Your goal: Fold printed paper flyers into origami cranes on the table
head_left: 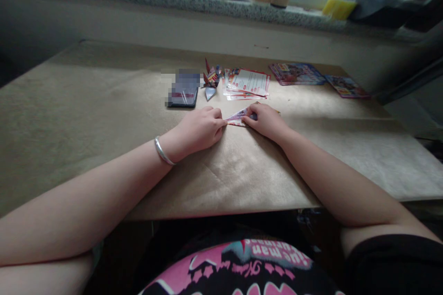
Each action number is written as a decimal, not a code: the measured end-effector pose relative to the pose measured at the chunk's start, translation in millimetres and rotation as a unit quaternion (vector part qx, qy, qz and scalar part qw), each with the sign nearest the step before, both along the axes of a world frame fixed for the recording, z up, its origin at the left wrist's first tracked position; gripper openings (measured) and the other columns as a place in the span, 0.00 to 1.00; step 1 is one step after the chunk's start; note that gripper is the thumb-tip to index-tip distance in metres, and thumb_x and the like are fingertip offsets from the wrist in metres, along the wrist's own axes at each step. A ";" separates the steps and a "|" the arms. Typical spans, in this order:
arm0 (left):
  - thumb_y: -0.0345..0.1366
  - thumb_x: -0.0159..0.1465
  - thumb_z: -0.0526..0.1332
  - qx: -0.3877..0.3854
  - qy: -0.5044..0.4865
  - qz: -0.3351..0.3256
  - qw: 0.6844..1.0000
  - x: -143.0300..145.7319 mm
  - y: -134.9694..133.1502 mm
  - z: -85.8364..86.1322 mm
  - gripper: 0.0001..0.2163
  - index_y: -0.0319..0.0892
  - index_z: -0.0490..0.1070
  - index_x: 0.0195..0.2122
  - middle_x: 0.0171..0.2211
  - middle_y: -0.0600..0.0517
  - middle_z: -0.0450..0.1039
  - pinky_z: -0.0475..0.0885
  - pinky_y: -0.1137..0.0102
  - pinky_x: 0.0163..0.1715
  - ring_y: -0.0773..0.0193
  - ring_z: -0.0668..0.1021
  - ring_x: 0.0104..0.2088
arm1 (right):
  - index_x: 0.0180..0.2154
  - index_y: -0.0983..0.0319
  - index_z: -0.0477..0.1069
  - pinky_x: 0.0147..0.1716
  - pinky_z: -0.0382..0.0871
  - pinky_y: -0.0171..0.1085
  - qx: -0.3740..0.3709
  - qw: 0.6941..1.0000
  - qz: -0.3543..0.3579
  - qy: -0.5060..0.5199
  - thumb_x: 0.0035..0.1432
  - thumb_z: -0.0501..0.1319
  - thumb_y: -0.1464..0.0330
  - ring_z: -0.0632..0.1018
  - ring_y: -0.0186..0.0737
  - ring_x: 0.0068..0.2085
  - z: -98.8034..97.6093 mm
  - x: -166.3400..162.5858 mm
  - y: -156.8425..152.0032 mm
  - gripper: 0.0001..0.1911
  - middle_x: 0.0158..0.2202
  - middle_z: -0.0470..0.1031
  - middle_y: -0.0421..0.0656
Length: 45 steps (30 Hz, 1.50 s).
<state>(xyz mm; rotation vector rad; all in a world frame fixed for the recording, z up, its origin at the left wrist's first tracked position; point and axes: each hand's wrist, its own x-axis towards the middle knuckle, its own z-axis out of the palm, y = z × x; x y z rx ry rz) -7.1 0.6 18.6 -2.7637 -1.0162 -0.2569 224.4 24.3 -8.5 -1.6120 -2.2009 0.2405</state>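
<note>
A folded piece of printed paper, narrowing to a point on its left, lies low over the table between my two hands. My left hand, with a silver bangle at the wrist, is closed, its fingertips pressed on the paper's pointed left end. Over the wider right part, my right hand is closed too, thumb and fingers gripping the paper and hiding much of it. Just beyond stand folded paper cranes, close together. Beside them is a loose stack of printed sheets with red borders.
A dark phone lies left of the cranes, partly blurred out. Colourful printed leaflets and another small pile rest at the back right of the beige table. Behind runs a stone windowsill with bottles, tubes and a yellow item.
</note>
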 end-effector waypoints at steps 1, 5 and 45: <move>0.33 0.67 0.53 -0.001 0.005 0.006 1.000 0.1 -1.0 1.5 0.15 0.40 0.81 0.42 0.38 0.45 0.76 0.72 0.65 0.37 0.58 0.76 0.37 | 0.30 0.60 0.71 0.36 0.62 0.39 -0.001 1.000 0.000 0.001 0.58 0.63 0.63 0.74 0.43 0.37 0.1 -0.1 0.0 0.07 0.35 0.77 0.46; 0.33 0.67 0.53 0.001 0.026 0.026 0.999 -0.9 -3.1 5.5 0.15 0.41 0.81 0.41 0.38 0.46 0.76 0.71 0.66 0.35 0.59 0.77 0.37 | 0.30 0.60 0.71 0.35 0.62 0.39 -0.004 1.000 -0.002 0.008 0.58 0.63 0.64 0.74 0.43 0.36 0.5 -0.3 -0.3 0.07 0.34 0.77 0.45; 0.35 0.69 0.53 0.018 -0.002 -0.047 0.999 -5.0 6.1 -6.2 0.15 0.41 0.77 0.50 0.38 0.45 0.75 0.73 0.66 0.37 0.58 0.76 0.38 | 0.30 0.59 0.73 0.38 0.64 0.39 0.025 0.999 0.003 0.024 0.57 0.64 0.64 0.74 0.43 0.37 -5.5 1.5 2.1 0.06 0.34 0.78 0.44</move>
